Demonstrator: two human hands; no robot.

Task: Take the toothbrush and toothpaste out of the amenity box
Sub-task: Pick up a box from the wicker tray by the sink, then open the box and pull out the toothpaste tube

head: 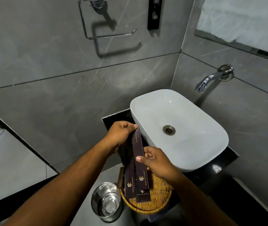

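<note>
Dark amenity box [139, 148] held by both hands: left hand [119, 133] fingers pinch its top, right hand [156, 162] fingers clasp its middle.

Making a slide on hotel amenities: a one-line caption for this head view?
Both hands, left hand and right hand, hold a dark dental kit box over a wicker tray beside the basin.

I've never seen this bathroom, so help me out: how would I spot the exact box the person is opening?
Start at the white basin on the black counter; just left of it sits a round wicker tray holding dark slim boxes. The dental kit box is the one lifted above the tray, pinched at its far end by the left hand and lower down by the right hand. Unlike the others, it shows "Dental Kit".
</note>
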